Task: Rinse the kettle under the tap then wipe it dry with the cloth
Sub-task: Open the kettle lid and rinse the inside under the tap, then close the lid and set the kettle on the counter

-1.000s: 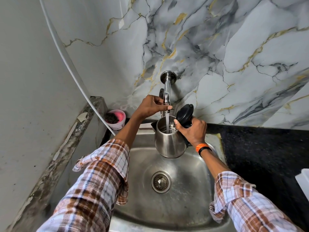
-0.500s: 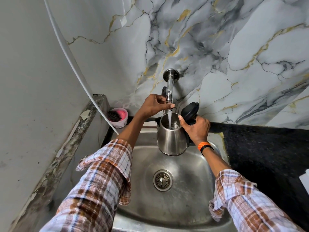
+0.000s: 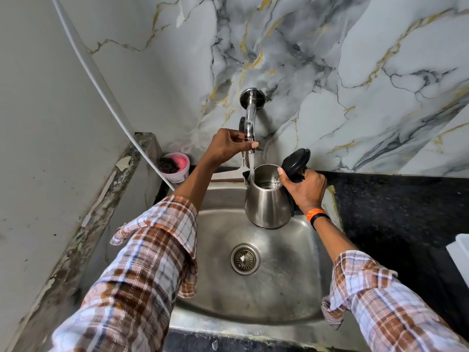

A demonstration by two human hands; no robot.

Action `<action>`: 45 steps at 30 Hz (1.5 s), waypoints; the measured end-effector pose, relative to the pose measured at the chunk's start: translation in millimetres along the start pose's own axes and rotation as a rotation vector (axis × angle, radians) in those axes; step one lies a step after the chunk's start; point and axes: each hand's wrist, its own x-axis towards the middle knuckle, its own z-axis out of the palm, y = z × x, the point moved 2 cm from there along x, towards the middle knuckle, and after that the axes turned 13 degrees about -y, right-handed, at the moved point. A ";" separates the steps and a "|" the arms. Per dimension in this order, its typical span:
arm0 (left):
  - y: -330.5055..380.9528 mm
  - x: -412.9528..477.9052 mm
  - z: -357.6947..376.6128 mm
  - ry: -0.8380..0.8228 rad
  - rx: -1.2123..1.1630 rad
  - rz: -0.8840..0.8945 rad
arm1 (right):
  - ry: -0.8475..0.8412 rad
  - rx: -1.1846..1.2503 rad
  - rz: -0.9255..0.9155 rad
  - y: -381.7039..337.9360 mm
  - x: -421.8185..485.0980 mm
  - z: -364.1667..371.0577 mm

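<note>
A steel kettle [image 3: 267, 204] with its black lid [image 3: 295, 162] flipped up hangs over the steel sink [image 3: 291, 288]. My right hand [image 3: 303, 190] grips its handle and rim from the right. Water runs from the chrome wall tap [image 3: 250, 115] down to the kettle's left rim by the spout. My left hand [image 3: 229, 146] is closed around the tap's lower end and its lever. No cloth is in view.
A pink tub [image 3: 175, 167] holding a dark scrubber stands at the sink's back left corner. A white hose [image 3: 101, 90] runs down the left wall. Black counter [image 3: 396, 214] lies to the right, with a white object [image 3: 459, 255] at its edge. The drain [image 3: 245, 259] sits mid-basin.
The kettle has shifted slightly right, so the stream now falls at its left rim instead of its middle. My left hand stays on the tap.
</note>
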 end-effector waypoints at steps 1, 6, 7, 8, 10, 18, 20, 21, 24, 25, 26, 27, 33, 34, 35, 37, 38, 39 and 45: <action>0.1 0.0 0.7 0.005 -0.003 -0.003 | 0.000 0.000 0.001 2.3 -1.7 -2.6; 3.5 -2.9 6.2 0.137 -0.018 -0.015 | 0.008 0.008 0.038 10.8 -8.6 -12.1; 4.7 -4.0 9.3 0.175 -0.010 -0.027 | 0.006 0.012 0.042 11.6 -9.9 -14.0; 5.7 -5.2 12.5 0.216 -0.004 -0.035 | 0.005 0.014 0.044 12.6 -11.2 -15.7; 5.7 -6.0 18.5 0.290 0.001 -0.044 | 0.008 0.008 0.042 13.9 -13.0 -18.8; 6.2 -6.0 33.3 0.401 0.092 -0.071 | 0.026 -0.008 0.015 10.9 -20.9 -30.8; 3.1 -11.3 35.4 0.384 0.070 -0.056 | 0.020 0.001 0.008 8.0 -22.9 -33.1; 1.1 -15.8 36.4 0.369 0.051 -0.040 | 0.015 0.004 0.004 6.8 -23.9 -34.4; -7.2 -30.7 40.0 0.299 -0.032 0.004 | 0.005 0.003 -0.001 5.0 -27.5 -39.3; -11.1 -36.0 41.5 0.281 -0.064 0.010 | -0.001 0.003 0.002 4.7 -29.2 -40.8; -15.6 -41.0 43.4 0.274 -0.080 0.012 | -0.004 0.005 0.005 4.7 -31.1 -43.0; -20.3 -46.3 45.9 0.270 -0.082 0.008 | -0.002 0.011 0.005 5.0 -32.8 -45.2; -38.7 -83.0 73.4 0.165 -0.093 -0.006 | 0.018 0.036 0.006 8.8 -42.3 -61.6; -40.1 -89.7 81.3 0.099 -0.135 0.002 | 0.021 0.041 0.004 10.4 -44.5 -66.0; -41.0 -96.6 90.0 0.023 -0.175 0.000 | 0.027 0.043 -0.001 12.0 -46.4 -70.4; -43.0 -108.0 110.9 -0.123 -0.239 -0.018 | 0.041 0.044 -0.011 15.1 -50.3 -82.3; -43.0 -111.9 122.7 -0.180 -0.267 -0.024 | 0.048 0.044 -0.012 16.6 -52.0 -89.1; -41.3 -114.5 134.7 -0.220 -0.288 -0.028 | 0.053 0.044 -0.011 18.5 -53.7 -96.1; -19.5 -110.0 194.3 -0.294 -0.226 0.060 | 0.071 0.021 0.007 39.5 -63.2 -136.5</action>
